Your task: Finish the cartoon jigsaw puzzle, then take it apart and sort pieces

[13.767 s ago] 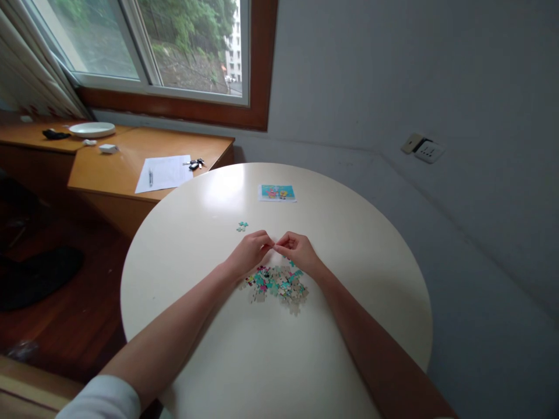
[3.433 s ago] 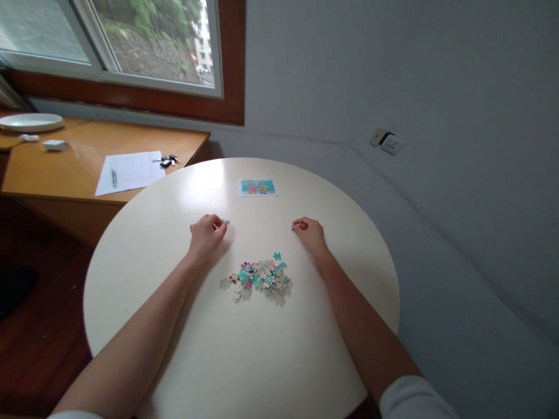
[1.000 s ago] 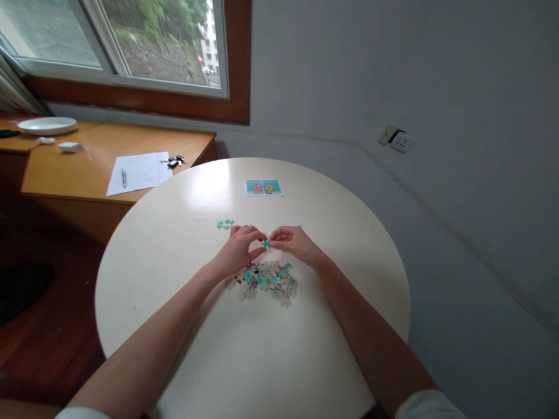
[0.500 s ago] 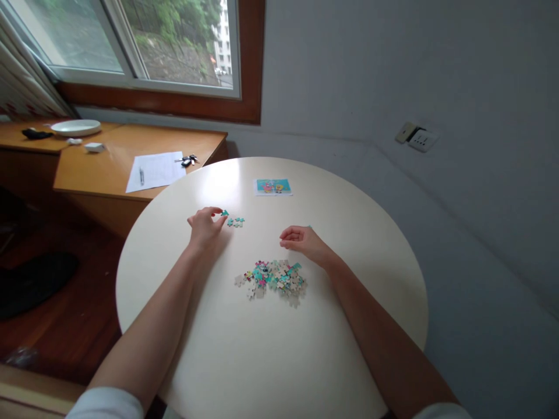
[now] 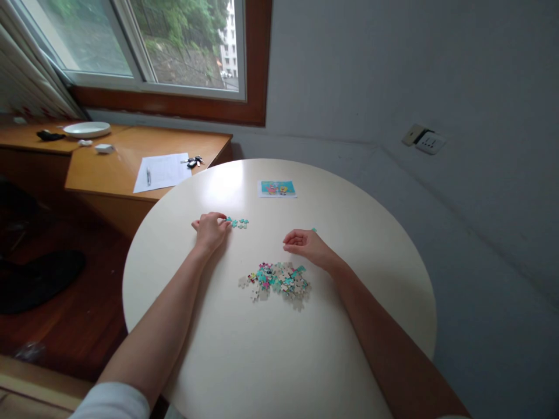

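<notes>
My left hand (image 5: pixel 211 230) is at the left of the round white table, thumb and fingers closed on a teal jigsaw piece (image 5: pixel 228 219) that they partly cover. That piece lies right beside a short row of teal jigsaw pieces (image 5: pixel 242 223). Farther right, my right hand (image 5: pixel 302 241) rests loosely curled, thumb apart from the fingers, with nothing visible in it. A single teal piece (image 5: pixel 314 230) shows just behind it. Nearer to me lies a heap of jigsaw pieces (image 5: pixel 279 282), some grey side up, others teal and pink.
The picture card (image 5: pixel 278 188) with cartoon figures lies at the far side of the white table (image 5: pixel 271 355). A wooden desk (image 5: pixel 105 174) adjoins at the left, bearing a paper sheet (image 5: pixel 163 169), keys (image 5: pixel 193 162) and a white dish (image 5: pixel 87 129). A wall stands at the right.
My left hand has lowered its teal piece from just above the row down to its left end. My right hand keeps its place over the table. The view has shifted slightly.
</notes>
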`<state>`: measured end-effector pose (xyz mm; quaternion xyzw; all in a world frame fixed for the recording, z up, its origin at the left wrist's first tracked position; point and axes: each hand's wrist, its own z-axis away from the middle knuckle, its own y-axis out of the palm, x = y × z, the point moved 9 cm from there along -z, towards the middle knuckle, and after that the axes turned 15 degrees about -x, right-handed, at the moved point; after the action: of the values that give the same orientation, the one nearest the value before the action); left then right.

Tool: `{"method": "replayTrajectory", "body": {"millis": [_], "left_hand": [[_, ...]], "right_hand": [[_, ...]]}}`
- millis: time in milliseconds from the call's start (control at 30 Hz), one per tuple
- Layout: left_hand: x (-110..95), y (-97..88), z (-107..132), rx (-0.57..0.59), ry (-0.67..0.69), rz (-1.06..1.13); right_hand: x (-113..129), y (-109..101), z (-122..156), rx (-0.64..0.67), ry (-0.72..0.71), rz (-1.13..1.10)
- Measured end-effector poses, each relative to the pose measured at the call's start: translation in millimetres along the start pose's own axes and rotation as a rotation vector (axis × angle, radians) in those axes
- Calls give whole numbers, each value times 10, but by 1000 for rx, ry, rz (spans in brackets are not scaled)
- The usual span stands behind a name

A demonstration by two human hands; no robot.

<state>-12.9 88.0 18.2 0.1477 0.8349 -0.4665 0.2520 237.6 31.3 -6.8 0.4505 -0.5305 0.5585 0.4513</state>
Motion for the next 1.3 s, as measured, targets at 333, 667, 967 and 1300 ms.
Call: {"method": "replayTrajectory", "body": {"millis": [333,667,967,1300], "left_hand": [[-4,0,13,18,-10,-18],[4,13,17,34,2,-83],[17,13,31,20,6,-156],[42,44,19,21,1,-162]], "right_hand": [[81,87,72,97,-85,148],[184,238,200,264,-243,377],[272,362,287,282,-362,484],[337,466,363,309,-408,540]]}}
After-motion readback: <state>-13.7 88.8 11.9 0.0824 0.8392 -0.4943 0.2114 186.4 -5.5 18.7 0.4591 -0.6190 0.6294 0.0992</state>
